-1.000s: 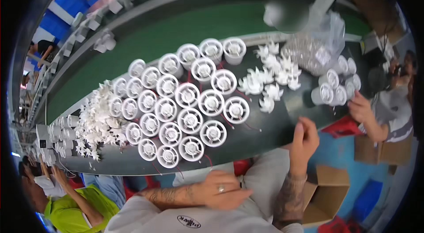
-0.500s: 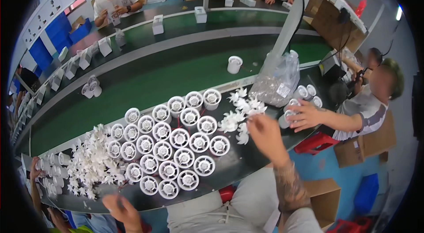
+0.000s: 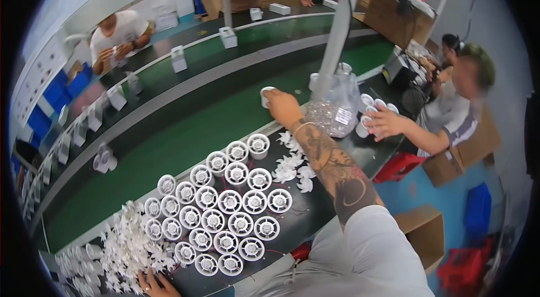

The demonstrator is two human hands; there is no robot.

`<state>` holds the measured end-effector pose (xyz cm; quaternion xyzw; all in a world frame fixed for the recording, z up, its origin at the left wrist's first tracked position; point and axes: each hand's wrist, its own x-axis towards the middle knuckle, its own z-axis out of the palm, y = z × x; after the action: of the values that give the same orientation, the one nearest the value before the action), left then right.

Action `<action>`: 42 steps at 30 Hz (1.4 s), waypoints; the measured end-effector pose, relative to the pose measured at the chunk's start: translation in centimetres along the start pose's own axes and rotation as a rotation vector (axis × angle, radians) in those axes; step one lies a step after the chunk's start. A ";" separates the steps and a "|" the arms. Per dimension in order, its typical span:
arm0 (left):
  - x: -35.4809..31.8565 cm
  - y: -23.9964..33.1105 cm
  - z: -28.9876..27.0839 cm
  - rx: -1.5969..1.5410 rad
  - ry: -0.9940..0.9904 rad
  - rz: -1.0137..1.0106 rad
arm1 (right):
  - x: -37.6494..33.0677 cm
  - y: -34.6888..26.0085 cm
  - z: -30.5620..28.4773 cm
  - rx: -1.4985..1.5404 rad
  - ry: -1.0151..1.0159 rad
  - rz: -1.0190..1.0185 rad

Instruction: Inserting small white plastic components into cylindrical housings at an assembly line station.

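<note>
My right hand [image 3: 284, 107] reaches over the green belt, its fingers closed on a white round fan housing [image 3: 265, 97]. At the lower left, my left hand [image 3: 157, 284] has its fingers apart at the near edge of a heap of small white fan impellers [image 3: 132, 246]. Between my hands, several white round fan housings [image 3: 230, 201] with spoked faces and thin red wires stand packed together on the dark table. A smaller group of white impellers [image 3: 287, 167] lies to their right, partly beside my right forearm.
A clear plastic bag of small parts [image 3: 336, 108] stands by a grey post [image 3: 332, 55]. At right, a co-worker's hand [image 3: 385, 122] touches white housings. Another cluster of housings [image 3: 104, 159] sits on the green belt [image 3: 169, 134]. White boxes [image 3: 178, 59] line the far belt.
My right hand has gone from the small impeller group out to the belt and taken hold of the housing there. My left hand has come to the impeller heap. The view has shifted.
</note>
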<state>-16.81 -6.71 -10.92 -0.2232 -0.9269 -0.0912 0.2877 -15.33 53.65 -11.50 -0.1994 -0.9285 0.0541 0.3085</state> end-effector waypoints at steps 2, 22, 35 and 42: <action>0.1 0.1 -0.1 -0.088 -0.079 -0.042 | 0.2 0.3 0.2 -0.035 -0.024 0.045; -2.0 -0.9 -1.7 -0.408 0.125 -0.420 | -5.6 -7.7 -9.2 0.767 0.211 0.230; -1.7 15.8 -5.5 -1.352 -0.175 -0.257 | -29.5 -9.3 -16.6 0.204 0.228 0.104; -2.0 24.4 -4.8 -1.589 -0.477 -0.021 | -29.2 -9.0 -13.4 0.252 0.336 0.114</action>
<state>-1.61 12.77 -7.16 -0.3646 -0.6245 -0.6717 -0.1610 10.92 33.30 -14.85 -0.2176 -0.8372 0.1530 0.4779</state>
